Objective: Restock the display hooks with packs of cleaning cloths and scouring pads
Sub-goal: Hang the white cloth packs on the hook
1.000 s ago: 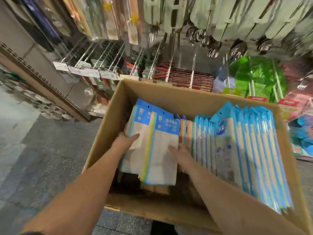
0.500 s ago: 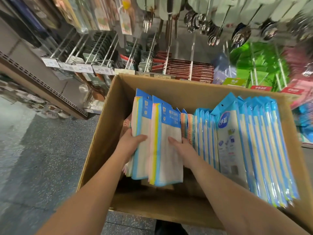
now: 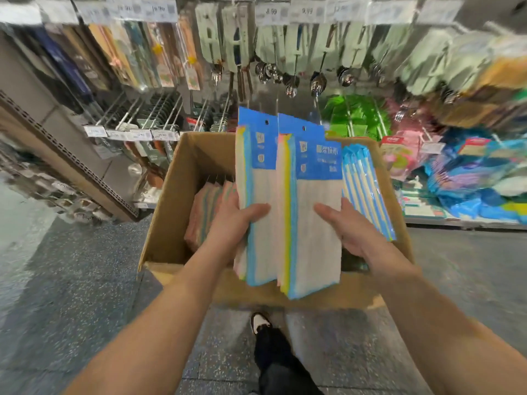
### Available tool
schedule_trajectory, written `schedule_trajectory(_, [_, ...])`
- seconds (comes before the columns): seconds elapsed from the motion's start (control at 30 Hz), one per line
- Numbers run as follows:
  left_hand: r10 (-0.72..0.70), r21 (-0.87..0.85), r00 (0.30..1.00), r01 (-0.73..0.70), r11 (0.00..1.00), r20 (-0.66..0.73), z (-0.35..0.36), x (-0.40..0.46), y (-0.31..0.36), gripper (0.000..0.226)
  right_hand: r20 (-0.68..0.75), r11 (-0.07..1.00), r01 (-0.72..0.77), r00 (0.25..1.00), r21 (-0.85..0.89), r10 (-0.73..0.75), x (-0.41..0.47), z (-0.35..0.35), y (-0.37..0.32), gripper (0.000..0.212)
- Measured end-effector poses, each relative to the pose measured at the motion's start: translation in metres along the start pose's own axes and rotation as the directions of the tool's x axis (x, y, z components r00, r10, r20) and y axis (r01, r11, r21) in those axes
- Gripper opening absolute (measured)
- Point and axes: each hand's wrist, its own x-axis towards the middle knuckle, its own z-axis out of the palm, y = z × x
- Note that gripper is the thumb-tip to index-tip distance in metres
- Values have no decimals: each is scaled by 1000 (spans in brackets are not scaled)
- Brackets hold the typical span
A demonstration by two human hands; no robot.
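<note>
I hold two stacks of cleaning cloth packs upright above an open cardboard box [image 3: 182,178]. The left stack [image 3: 256,195] has blue headers with hang holes, and my left hand [image 3: 231,223] grips its lower left side. My right hand [image 3: 353,235] holds the right stack [image 3: 313,212] from its right edge. More blue-edged packs [image 3: 368,192] stand in the box at the right, and pinkish packs [image 3: 208,212] lie at its left. Display hooks [image 3: 148,112] with price tags stick out from the shelving behind the box.
Spoons and utensils on pale cards [image 3: 319,67] hang overhead. Green packs [image 3: 353,115] and a pile of pink and blue goods [image 3: 470,178] fill the right shelf. A pegboard shelf end [image 3: 65,155] stands at left. My shoe [image 3: 259,323] rests on the speckled floor.
Both hands have lifted the two stacks of cloth packs up out of the box. The view has pulled back, showing the floor and my shoe.
</note>
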Motion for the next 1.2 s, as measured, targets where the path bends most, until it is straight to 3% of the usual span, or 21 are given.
schedule_trajectory(0.13, [95,45,994,-97,994,51,54,-30,39,56,-129,996,86,988,33,-81,-67,-40,-33,72])
schedule_trajectory(0.23, [115,-12,986,-114,993,120,105,-60,57,45,-180,989,143,974,31,-135,-126,-78,-49,38])
schedule_trajectory(0.3, [108,1,978,-110,994,178,144,-81,57,31,-198,990,138,971,0,-135,-165,-113,-41,27])
schedule_trajectory(0.57, [-1,58,901,-27,998,434,337,-122,38,23,-410,991,100,910,94,-53,-276,-272,21,70])
schedule_trajectory(0.73, [-11,177,829,-107,978,559,503,-113,32,30,-554,978,134,832,161,-23,-337,-412,47,42])
schedule_trajectory(0.8, [-25,192,801,-112,975,598,575,-114,27,31,-631,969,158,776,192,-1,-366,-469,51,37])
schedule_trajectory(0.9, [-52,185,757,-92,978,652,679,-122,23,19,-725,959,213,689,185,-13,-409,-554,55,60])
schedule_trajectory(1.0, [-58,173,714,-89,981,697,767,-127,26,28,-811,962,239,585,132,-34,-443,-625,54,69])
schedule_trajectory(1.1, [-49,164,673,-109,980,738,843,-125,39,27,-881,966,251,468,56,-71,-460,-687,49,102])
schedule_trajectory(1.2, [-15,130,627,-139,982,779,914,-114,53,19,-933,964,265,348,4,-91,-469,-747,36,112])
